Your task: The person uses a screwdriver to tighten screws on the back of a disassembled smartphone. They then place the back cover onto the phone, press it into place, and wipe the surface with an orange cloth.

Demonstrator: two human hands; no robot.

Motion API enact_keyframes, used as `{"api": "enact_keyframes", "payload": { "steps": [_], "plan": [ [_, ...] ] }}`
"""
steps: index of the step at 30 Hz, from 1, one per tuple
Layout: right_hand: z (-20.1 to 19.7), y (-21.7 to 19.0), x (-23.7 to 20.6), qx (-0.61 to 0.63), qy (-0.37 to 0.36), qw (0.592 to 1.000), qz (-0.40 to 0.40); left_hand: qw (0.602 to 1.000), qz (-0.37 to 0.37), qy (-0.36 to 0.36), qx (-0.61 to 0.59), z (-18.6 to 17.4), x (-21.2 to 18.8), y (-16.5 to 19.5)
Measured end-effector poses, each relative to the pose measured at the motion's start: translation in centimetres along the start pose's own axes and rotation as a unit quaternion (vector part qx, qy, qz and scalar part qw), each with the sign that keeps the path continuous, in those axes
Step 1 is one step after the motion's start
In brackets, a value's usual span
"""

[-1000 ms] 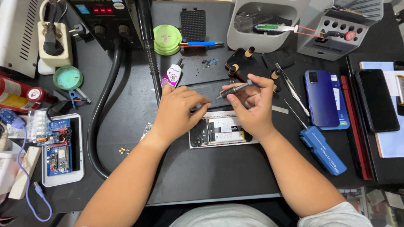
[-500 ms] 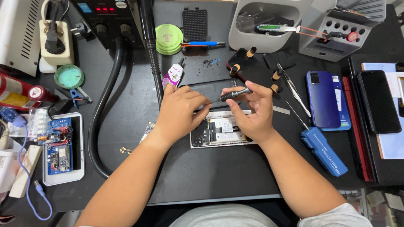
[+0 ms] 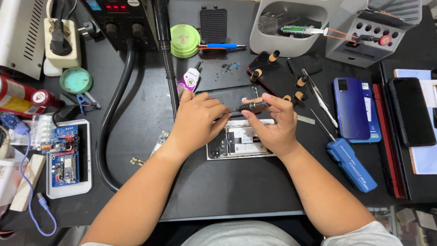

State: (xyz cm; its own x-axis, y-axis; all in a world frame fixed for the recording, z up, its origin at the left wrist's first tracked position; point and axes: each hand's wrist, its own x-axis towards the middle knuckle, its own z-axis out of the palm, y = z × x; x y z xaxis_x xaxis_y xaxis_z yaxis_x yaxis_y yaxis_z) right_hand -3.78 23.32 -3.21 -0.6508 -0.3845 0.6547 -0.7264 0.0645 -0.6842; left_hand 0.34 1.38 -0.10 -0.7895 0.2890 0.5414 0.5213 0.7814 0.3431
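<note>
An opened phone [image 3: 241, 146] with its back cover off lies on the black mat, showing its battery and boards. My right hand [image 3: 273, 127] holds a small dark screwdriver [image 3: 250, 107] by its knurled handle, its tip aimed left and down at the phone's upper edge. My left hand [image 3: 198, 123] rests on the phone's left part, fingers curled near the screwdriver tip. Both hands cover the phone's top half. A dark phone panel [image 3: 230, 94] lies just behind the hands.
A blue phone [image 3: 353, 107] and a blue electric screwdriver [image 3: 353, 165] lie to the right, tweezers [image 3: 318, 98] between them and my hands. A thick black hose [image 3: 111, 118] curves at left beside a tray with circuit boards [image 3: 66, 157]. A small glue bottle [image 3: 189, 79] sits behind.
Both hands stay over the phone. The screwdriver has tilted slightly, and my fingers have shifted a little around it.
</note>
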Motion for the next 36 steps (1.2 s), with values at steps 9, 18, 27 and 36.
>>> {"api": "enact_keyframes", "payload": {
  "steps": [9, 18, 27, 36],
  "plan": [
    [0.2, 0.0, -0.4, 0.066, 0.015, 0.997, 0.021, 0.999, -0.015, -0.001, -0.033, -0.3, 0.1, 0.2],
    [-2.5, 0.3, -0.7, 0.008, 0.111, 0.993, 0.038, 0.984, 0.028, -0.138, -0.11, -0.8, 0.0, 0.6],
    [-7.8, -0.8, -1.8, -0.083, 0.038, 0.996, 0.01, 0.968, 0.048, -0.195, -0.153, 0.5, -0.5, 1.1],
    [-6.2, 1.6, -2.5, -0.081, 0.041, 0.996, 0.003, 0.974, 0.028, -0.186, -0.122, -0.2, -0.4, 0.6]
  ]
}}
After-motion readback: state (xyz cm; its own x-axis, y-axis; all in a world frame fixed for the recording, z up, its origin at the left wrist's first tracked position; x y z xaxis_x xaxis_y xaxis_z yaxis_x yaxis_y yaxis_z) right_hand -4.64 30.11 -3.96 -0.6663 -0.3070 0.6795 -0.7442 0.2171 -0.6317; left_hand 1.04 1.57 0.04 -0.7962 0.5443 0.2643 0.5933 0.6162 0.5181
